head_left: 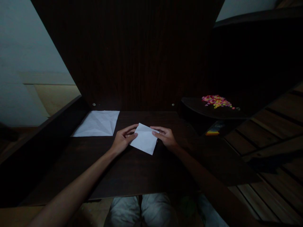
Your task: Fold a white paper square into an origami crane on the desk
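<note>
1. Legs (pixel 142 209): below both hands, cut off by the lower edge.
2. Left hand (pixel 123 138): closed on the left edge of the paper (pixel 145 138), thumb on top. Right hand (pixel 167 137): gripping its upper right corner. Fingers underneath are hidden.
3. Paper status: between the hands; appears folded, with a faint crease. Not yet released. Layer count and contact with the desk (pixel 132 176) cannot be determined.
4. Sheet (pixel 98 123): beyond the left hand, to its left; spread flat, creased, untouched.
5. Yellow item (pixel 212 133): right of the right hand, under the shelf (pixel 191 103); too dark to identify.
6. Beads (pixel 216 101): heaped on the shelf, beyond the right hand, untouched; individual shapes are indistinct.
</note>
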Demonstrator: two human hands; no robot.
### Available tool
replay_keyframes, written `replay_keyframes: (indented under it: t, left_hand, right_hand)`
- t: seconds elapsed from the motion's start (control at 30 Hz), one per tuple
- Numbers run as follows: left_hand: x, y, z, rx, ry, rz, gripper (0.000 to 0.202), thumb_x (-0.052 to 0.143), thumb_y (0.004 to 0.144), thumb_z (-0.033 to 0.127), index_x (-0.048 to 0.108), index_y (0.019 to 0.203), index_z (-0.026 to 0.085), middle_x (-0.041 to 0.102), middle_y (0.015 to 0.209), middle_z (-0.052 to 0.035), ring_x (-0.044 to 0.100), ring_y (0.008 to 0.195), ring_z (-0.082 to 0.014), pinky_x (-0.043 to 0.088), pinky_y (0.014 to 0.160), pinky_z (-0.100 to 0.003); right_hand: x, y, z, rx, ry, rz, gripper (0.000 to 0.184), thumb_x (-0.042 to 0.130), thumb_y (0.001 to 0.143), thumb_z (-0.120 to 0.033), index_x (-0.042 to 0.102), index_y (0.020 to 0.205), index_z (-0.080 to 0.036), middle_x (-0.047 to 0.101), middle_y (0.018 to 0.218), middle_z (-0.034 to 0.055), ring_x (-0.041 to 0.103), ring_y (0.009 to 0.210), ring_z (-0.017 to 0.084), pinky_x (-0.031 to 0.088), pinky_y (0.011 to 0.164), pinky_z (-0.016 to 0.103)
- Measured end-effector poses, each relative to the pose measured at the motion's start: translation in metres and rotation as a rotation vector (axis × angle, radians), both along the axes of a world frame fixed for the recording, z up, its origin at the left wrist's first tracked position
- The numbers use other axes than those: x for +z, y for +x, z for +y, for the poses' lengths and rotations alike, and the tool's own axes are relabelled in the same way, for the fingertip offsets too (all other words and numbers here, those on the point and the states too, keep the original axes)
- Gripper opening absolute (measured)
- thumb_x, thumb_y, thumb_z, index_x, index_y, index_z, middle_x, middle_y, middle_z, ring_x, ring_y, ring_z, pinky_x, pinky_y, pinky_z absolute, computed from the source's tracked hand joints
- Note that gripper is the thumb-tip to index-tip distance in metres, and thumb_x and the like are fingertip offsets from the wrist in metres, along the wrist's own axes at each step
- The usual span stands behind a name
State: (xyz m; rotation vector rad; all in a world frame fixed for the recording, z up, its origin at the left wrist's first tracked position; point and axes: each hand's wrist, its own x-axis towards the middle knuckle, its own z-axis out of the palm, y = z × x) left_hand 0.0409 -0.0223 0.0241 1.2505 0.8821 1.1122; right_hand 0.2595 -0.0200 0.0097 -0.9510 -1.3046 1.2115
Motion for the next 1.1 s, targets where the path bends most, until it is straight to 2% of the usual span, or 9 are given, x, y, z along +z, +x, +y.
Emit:
replay_keyframes:
  t: [0.13,0.23,0.33,0.53,0.6,0.7,0.83,0.93,1.1]
  left_hand:
    - [-0.0003,-0.0008,0.0018,0.049,0.049,0.035,0.038,0.076,0.065,0.031,0.064,0.098,0.017,0.07,0.091,-0.0057,0.064,0.075,-0.0176,0.047,0.062,-0.025]
    - [0.0011,-0.0009,0.002,0.078,0.115,0.14,0.025,0.073,0.066,0.031,0.067,0.085,0.016,0.069,0.087,-0.0043,0.062,0.078,-0.0187,0.046,0.064,-0.026]
    - [0.0024,-0.0008,0.0014,0.051,0.119,0.214,0.016,0.07,0.067,0.028,0.071,0.078,0.017,0.069,0.081,-0.0027,0.061,0.075,-0.0181,0.045,0.066,-0.027]
    - [-0.0018,-0.0014,0.0014,0.02,0.045,0.175,0.017,0.067,0.066,0.024,0.073,0.08,0.017,0.068,0.073,-0.0015,0.059,0.067,-0.0159,0.043,0.063,-0.025]
    - [-0.0021,-0.001,0.0007,0.01,0.054,0.173,0.017,0.066,0.069,0.027,0.073,0.08,0.016,0.068,0.073,-0.0026,0.059,0.068,-0.016,0.043,0.063,-0.025]
    - [0.0003,0.0018,-0.0023,-0.012,0.086,0.197,0.021,0.07,0.068,0.034,0.07,0.076,0.014,0.067,0.073,-0.0035,0.058,0.065,-0.0144,0.042,0.058,-0.023]
    - [0.0031,0.006,-0.007,-0.105,0.072,0.253,0.03,0.075,0.065,0.037,0.068,0.085,0.015,0.049,0.049,0.0055,0.036,0.042,-0.0062,0.027,0.041,-0.019]
    - [0.0009,0.0063,-0.0076,-0.158,0.105,0.305,0.035,0.075,0.065,0.036,0.07,0.092,0.015,0.037,0.044,0.0087,0.025,0.04,-0.0046,0.018,0.04,-0.019]
    - [-0.0043,0.0042,-0.0053,-0.182,0.158,0.354,0.039,0.075,0.065,0.035,0.071,0.098,0.015,0.03,0.045,0.0091,0.021,0.042,-0.0048,0.014,0.04,-0.019]
  right_hand:
    - [-0.0006,0.0003,0.0006,0.009,0.024,-0.01,0.035,0.075,0.065,-0.037,0.072,0.096,-0.02,0.071,0.102,0.0079,0.065,0.091,0.022,0.051,0.078,0.034]
    - [-0.0003,0.0008,0.0,0.003,0.022,-0.043,0.035,0.073,0.067,-0.04,0.072,0.095,-0.02,0.071,0.102,0.0079,0.065,0.087,0.022,0.051,0.075,0.034]
    - [0.0011,0.001,-0.0008,-0.021,0.038,-0.075,0.033,0.072,0.068,-0.044,0.073,0.091,-0.02,0.072,0.095,0.0068,0.064,0.079,0.02,0.05,0.069,0.032]
    - [0.0038,0.0009,-0.0002,-0.045,0.05,-0.136,0.027,0.069,0.07,-0.045,0.071,0.078,-0.019,0.07,0.081,0.0045,0.062,0.076,0.019,0.047,0.067,0.03]
    - [0.0031,0.0001,0.0,-0.039,0.03,-0.125,0.025,0.072,0.067,-0.043,0.069,0.074,-0.019,0.068,0.077,0.0036,0.061,0.073,0.019,0.047,0.065,0.03]
    - [0.0017,-0.001,0.0002,-0.033,0.026,-0.094,0.025,0.075,0.062,-0.037,0.068,0.077,-0.019,0.068,0.08,0.0039,0.062,0.074,0.018,0.047,0.066,0.029]
    - [0.0018,-0.001,-0.0001,-0.036,0.036,-0.091,0.033,0.077,0.06,-0.033,0.065,0.087,-0.019,0.067,0.084,0.0039,0.061,0.075,0.017,0.047,0.065,0.027]
    - [0.0032,-0.0008,-0.0009,-0.029,0.024,-0.095,0.038,0.076,0.061,-0.032,0.062,0.094,-0.019,0.064,0.075,0.0003,0.059,0.067,0.014,0.045,0.062,0.026]
    - [0.0047,-0.0009,-0.0016,-0.024,0.004,-0.062,0.034,0.068,0.071,-0.037,0.06,0.099,-0.02,0.061,0.066,-0.0014,0.057,0.063,0.014,0.043,0.06,0.027]
